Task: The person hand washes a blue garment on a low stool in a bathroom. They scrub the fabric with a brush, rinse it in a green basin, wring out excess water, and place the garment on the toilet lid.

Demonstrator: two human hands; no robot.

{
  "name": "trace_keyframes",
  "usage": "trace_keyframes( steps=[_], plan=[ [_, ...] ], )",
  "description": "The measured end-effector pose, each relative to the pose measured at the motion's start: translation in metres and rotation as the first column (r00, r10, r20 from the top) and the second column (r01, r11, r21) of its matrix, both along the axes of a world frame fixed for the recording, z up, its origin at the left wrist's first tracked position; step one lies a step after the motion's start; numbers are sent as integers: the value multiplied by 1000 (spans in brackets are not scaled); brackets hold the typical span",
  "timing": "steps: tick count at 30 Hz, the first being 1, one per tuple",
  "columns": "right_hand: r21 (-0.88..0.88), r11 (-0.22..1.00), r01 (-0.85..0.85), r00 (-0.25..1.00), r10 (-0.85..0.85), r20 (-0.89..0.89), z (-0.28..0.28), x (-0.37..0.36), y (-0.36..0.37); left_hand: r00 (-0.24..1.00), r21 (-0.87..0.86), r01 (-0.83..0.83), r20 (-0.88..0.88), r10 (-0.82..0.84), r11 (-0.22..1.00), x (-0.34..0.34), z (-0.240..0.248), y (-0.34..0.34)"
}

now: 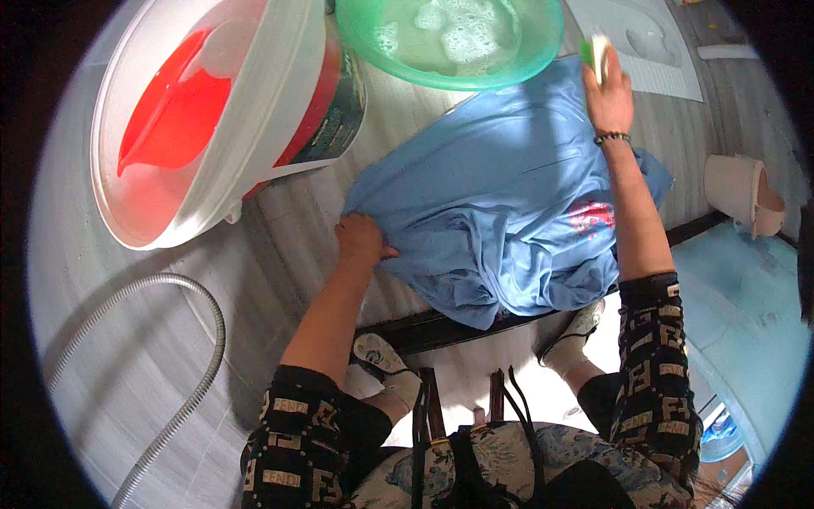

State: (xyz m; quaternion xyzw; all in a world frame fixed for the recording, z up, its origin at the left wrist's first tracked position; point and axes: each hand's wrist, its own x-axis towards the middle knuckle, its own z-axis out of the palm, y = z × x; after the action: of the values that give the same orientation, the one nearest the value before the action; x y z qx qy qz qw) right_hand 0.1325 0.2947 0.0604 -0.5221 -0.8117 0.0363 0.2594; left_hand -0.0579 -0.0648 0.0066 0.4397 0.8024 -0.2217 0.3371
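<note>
A blue garment [483, 161] with a red print lies spread and partly bunched over the raised floor in front of me. At its left edge my left hand [363, 239] is closed on the cloth, thumb pointing right. Near its far right corner my right hand [609, 102], with a beaded bracelet at the wrist, grips a scrub brush [599, 59]. The brush has a pale back and a green side. Its lower face is hidden, so I cannot tell whether it touches the cloth. Just beyond the garment stands a green basin [543, 64] of cloudy, sudsy water.
A large white bucket [102, 170] stands at the left, with a red scoop [182, 119] inside. Below it curls a metal hose [222, 339]. A squat toilet pan [678, 76] is at the far right. A beige pot [731, 187] sits by a dark ledge edge [424, 331].
</note>
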Motion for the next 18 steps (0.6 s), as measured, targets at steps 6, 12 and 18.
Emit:
trace_keyframes(
  steps=[6,12,18],
  plan=[
    [-342,887,-311,894,395,211,11,-168,29,1000,-31,-27,-10,27,999,-4,-11,-9],
    [-616,778,-124,761,473,444,-86,-186,15,1000,-8,2,28,-2,1000,-6,-6,-1],
    [-792,277,-545,831,309,-464,-18,-184,-45,996,13,-45,-75,46,999,1,-13,-6]
  ],
)
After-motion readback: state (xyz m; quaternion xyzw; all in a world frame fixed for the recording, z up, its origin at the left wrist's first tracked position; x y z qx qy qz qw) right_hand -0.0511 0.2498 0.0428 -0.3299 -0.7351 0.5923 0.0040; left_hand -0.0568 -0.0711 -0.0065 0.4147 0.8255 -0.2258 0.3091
